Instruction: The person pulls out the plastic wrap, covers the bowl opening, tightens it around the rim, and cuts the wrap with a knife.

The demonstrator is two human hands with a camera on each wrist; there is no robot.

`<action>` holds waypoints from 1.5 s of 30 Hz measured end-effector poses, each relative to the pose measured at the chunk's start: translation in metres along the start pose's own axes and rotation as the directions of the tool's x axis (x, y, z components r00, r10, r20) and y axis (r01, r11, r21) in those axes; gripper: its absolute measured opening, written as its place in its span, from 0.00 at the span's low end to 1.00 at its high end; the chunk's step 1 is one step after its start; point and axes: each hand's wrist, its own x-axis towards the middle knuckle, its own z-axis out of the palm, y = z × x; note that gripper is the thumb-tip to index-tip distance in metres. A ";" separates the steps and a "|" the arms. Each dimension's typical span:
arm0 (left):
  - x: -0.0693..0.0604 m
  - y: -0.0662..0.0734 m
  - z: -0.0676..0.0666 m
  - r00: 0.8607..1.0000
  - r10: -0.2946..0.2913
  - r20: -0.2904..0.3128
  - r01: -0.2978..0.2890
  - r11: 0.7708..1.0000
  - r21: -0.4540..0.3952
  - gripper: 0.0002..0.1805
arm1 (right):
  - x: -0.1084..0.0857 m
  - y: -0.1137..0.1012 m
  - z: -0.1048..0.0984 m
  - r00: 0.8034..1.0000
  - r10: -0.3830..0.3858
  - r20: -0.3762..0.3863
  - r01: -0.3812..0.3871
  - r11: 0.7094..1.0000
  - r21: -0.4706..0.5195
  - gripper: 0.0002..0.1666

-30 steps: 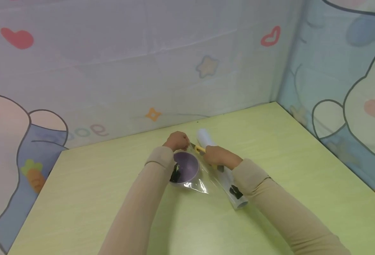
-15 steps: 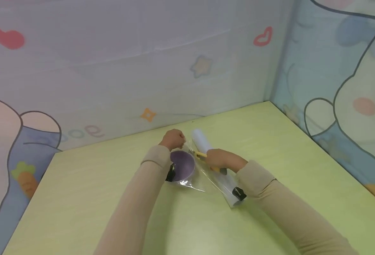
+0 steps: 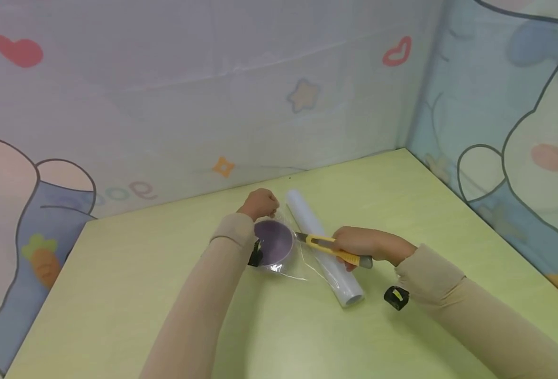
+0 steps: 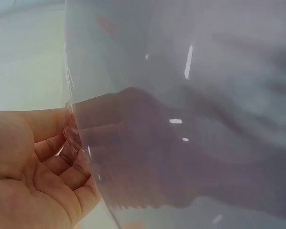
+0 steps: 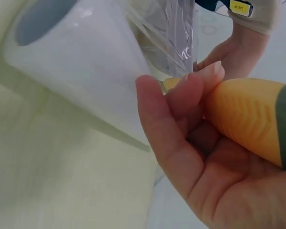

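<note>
My left hand [image 3: 260,204] pinches the edge of a sheet of clear plastic film [image 4: 133,62] beyond a purple bowl [image 3: 275,243]. The film lies over the bowl, and its loose corner spreads in front of it. My right hand [image 3: 360,243] grips a yellow utility knife [image 3: 321,243], whose blade points left toward the film. Under the knife, a white roll of plastic wrap [image 3: 302,210] lies slantwise on the table, right of the bowl. In the right wrist view, fingers curl round the knife handle [image 5: 248,114]. Whether the film still joins the roll cannot be made out.
The pale yellow-green table [image 3: 165,273] meets a cartoon-printed cloth [image 3: 175,105] along its back and right edges. A small black camera [image 3: 396,298] hangs at my right wrist, and another [image 3: 256,255] is at the left wrist.
My right hand with the utility knife has drawn back toward me and to the right, away from my left hand. The left hand keeps its hold on the film; bowl and roll stay put.
</note>
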 end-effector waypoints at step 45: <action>0.003 0.000 -0.007 0.999 -0.034 0.002 0.034 0.990 -0.135 0.18 | -0.116 0.031 -0.003 0.969 0.007 0.246 0.026 0.991 -0.130 0.09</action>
